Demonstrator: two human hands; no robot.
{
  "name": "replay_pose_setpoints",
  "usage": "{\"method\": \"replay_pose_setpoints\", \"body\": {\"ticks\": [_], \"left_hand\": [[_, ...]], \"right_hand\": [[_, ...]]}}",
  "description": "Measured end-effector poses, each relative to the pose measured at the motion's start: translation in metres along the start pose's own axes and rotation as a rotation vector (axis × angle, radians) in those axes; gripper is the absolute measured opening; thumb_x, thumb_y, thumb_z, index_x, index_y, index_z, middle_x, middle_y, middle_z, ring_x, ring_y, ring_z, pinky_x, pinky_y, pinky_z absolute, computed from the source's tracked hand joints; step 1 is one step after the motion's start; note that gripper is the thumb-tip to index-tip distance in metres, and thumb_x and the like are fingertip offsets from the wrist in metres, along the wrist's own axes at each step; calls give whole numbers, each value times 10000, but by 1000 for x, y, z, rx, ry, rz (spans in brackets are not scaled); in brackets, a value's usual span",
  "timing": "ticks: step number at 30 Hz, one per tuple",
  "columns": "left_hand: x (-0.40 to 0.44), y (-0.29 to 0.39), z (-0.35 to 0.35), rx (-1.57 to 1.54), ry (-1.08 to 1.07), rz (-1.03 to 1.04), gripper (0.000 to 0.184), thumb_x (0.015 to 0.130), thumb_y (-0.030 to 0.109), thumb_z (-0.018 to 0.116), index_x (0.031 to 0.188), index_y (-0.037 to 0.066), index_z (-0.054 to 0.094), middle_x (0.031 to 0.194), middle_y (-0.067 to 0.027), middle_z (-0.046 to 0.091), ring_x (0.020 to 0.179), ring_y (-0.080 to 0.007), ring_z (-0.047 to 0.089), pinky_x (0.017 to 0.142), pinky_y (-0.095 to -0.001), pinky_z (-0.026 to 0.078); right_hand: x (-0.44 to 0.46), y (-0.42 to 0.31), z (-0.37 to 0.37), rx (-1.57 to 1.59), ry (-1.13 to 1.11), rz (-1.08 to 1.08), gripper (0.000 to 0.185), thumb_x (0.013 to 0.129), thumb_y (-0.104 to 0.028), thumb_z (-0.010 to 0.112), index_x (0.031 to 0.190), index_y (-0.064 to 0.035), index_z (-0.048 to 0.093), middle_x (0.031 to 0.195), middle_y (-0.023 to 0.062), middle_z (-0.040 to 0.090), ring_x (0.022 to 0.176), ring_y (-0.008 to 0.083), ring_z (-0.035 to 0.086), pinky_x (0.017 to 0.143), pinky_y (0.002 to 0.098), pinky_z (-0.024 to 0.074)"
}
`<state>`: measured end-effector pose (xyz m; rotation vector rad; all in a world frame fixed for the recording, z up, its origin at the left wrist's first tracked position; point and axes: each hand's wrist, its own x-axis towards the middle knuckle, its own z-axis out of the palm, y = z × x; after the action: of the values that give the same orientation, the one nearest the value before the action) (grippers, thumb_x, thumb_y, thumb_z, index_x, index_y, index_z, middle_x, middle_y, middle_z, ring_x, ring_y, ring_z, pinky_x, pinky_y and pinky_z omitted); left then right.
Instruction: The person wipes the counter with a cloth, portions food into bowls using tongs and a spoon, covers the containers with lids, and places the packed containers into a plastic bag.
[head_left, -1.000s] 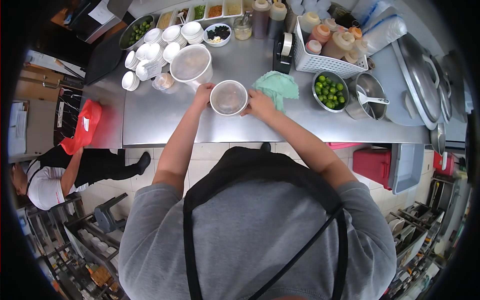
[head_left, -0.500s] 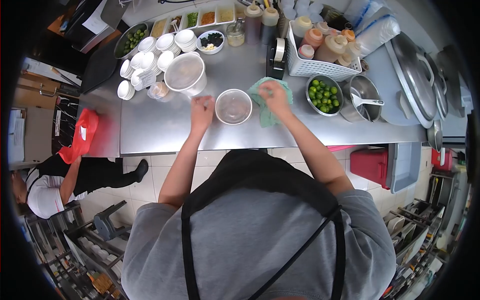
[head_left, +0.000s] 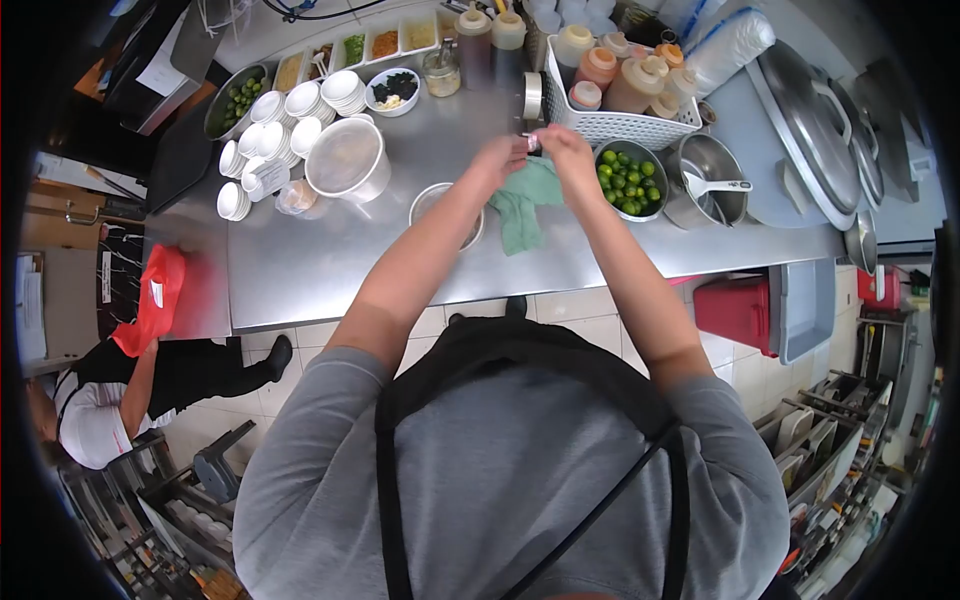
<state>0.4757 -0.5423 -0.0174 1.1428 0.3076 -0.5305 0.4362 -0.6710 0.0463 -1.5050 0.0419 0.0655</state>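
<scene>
My left hand (head_left: 499, 163) and my right hand (head_left: 567, 157) meet over the far part of the counter, just in front of the tape dispenser (head_left: 531, 97). Between their closed fingertips shows a small pink-and-white piece (head_left: 533, 142), too small to name. A crumpled green cloth (head_left: 527, 205) lies beneath my hands. Under my left forearm stands a round, clear-lidded container (head_left: 428, 200), partly hidden by the arm. Farther left is a larger white lidded tub (head_left: 348, 160).
A bowl of green limes (head_left: 629, 183) and a metal pot (head_left: 728, 207) stand right. Behind them is a white basket (head_left: 620, 128) of squeeze bottles. Small white dishes (head_left: 262, 140) are stacked left. Another person (head_left: 105, 410) stands at the far left, a hand on a red bag (head_left: 155, 300).
Both hands have come together near the tape dispenser; my left hand crossed rightward over the round container, and my right hand rose off the cloth. The view has shifted slightly.
</scene>
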Motion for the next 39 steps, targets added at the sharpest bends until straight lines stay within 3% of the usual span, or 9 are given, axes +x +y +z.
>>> {"method": "replay_pose_setpoints", "body": {"ticks": [6,9,11,14,19,25,30,33,39], "left_hand": [[-15,14,17,148,149,60,312,813,218,484,953,-46,572,966,-156,591,857,-245,575,761,-352,459],[-4,10,15,527,181,246,280,761,262,554,811,-2,633,840,-124,628,756,-238,600,711,-360,473],[1,13,17,1330,410,420,211,697,248,626,702,39,654,728,-85,638,664,-193,600,640,-322,477],[-3,11,10,1519,627,495,150,640,198,675,700,62,657,724,-70,639,659,-149,589,631,-272,463],[-65,63,-51,355,328,383,158,689,194,680,718,44,643,704,-43,630,641,-98,571,557,-244,433],[-92,15,-128,571,536,393,174,702,199,680,801,65,629,713,-14,613,618,-66,543,508,-218,411],[-89,-10,-144,296,311,-118,123,730,170,626,791,66,601,621,-30,566,488,-87,512,410,-219,384],[-84,-11,-150,552,331,-138,103,738,162,594,778,68,591,612,-27,556,515,-90,520,423,-223,395],[-68,-33,-166,619,334,66,104,731,74,592,824,39,562,738,-45,586,641,-109,539,508,-241,423]], "right_hand": [[-147,20,-18,-319,-151,-3,143,751,-148,578,829,-34,616,1021,92,502,969,207,484,833,308,385],[-161,28,-23,-301,-144,71,131,751,-137,585,832,-39,619,1030,89,483,966,200,476,805,308,399],[-152,30,-24,-291,-122,9,111,745,-118,591,811,-34,621,1029,88,481,937,178,477,757,285,410],[-142,20,-20,-207,-145,91,117,766,-78,539,774,-22,641,1069,75,447,900,128,477,763,253,389],[-139,24,10,-207,-271,40,117,742,-135,617,741,-21,643,1031,75,469,878,127,480,746,245,388],[-106,81,35,-453,-538,-12,222,691,-231,675,670,-15,632,852,106,553,804,190,520,687,300,406],[-78,66,53,-517,-564,-39,233,638,-214,710,717,-8,634,924,98,543,760,239,551,649,324,441],[-68,83,48,-724,-548,-457,258,626,-246,706,749,-29,638,945,92,540,795,255,555,672,340,455],[-60,108,48,-992,-484,-653,296,625,-279,691,832,-75,633,978,85,528,832,256,552,685,353,464]]}}
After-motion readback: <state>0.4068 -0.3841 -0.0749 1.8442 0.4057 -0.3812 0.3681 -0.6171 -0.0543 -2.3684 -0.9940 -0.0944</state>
